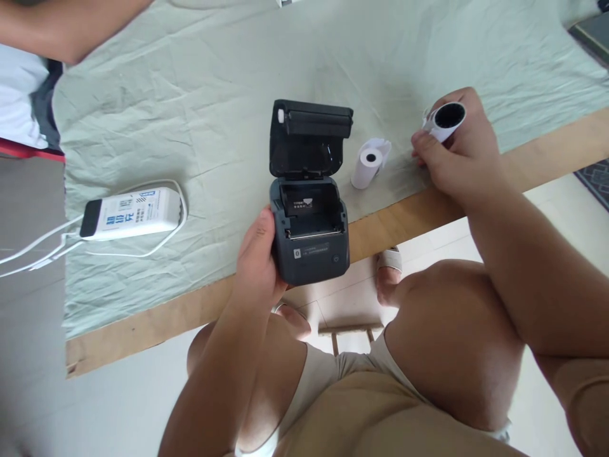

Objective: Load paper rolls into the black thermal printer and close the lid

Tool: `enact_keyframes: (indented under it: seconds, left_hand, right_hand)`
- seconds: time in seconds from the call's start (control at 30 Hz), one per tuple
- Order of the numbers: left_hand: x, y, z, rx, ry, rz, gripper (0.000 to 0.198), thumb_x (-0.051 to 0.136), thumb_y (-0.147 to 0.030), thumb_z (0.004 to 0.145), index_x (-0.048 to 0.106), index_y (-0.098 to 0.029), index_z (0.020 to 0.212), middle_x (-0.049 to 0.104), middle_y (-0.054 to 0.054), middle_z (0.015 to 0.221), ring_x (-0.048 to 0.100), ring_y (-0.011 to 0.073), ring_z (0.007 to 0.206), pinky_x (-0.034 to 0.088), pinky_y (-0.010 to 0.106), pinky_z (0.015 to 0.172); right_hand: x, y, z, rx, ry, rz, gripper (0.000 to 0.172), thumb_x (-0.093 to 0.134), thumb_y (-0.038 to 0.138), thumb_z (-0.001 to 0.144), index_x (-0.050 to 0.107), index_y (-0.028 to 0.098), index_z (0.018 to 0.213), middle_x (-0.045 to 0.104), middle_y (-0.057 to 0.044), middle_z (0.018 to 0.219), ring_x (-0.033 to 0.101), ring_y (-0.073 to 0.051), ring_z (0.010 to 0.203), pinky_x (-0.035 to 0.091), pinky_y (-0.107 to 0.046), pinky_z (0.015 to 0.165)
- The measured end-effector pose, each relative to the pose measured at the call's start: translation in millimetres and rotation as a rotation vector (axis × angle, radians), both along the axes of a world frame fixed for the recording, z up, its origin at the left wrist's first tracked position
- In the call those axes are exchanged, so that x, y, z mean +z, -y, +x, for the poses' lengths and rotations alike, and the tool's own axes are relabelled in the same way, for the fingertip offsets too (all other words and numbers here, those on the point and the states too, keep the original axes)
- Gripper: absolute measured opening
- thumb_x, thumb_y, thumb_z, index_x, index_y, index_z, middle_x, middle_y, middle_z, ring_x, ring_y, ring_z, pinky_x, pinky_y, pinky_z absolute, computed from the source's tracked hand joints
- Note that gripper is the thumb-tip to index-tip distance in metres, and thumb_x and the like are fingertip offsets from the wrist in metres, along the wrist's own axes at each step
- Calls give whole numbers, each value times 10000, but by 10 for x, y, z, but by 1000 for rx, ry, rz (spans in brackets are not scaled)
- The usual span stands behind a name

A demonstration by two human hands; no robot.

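Note:
My left hand [259, 254] grips the side of a small black label printer [311, 257], which is held near the table's front edge. The printer's lid [309, 136] stands raised, and the paper bay [307, 200] below it has no roll in it. To the right, my right hand [457, 139] is closed round a white paper roll [442, 130] with a wide dark core facing up. Between the two hands, a smaller white paper roll [367, 170] stands upright on the cloth, its loose end sticking out.
A light green cloth [209, 108] covers the wooden table [157, 324]. At left lies a white power strip [136, 212] with white cables. Another person's arm [71, 28] reaches in at the upper left. A dark object [592, 38] sits at the upper right.

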State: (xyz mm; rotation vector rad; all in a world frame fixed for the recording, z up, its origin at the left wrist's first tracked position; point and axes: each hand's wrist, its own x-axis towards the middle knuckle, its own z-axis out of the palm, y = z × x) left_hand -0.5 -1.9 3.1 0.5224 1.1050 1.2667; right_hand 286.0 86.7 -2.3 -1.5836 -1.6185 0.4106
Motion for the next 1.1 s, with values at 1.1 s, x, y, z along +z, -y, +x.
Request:
enact_keyframes:
  seconds: [1.1]
  left_hand:
    - [-16, 20, -2, -9, -5, -1, 285, 702, -528, 956, 743, -248, 925, 812, 15, 881, 819, 272, 1007, 689, 348, 790]
  right_hand:
    - [177, 302, -594, 266, 402, -102, 304, 557, 370, 952, 630, 249, 1221, 723, -97, 1189, 671, -235, 816, 528, -427, 834]
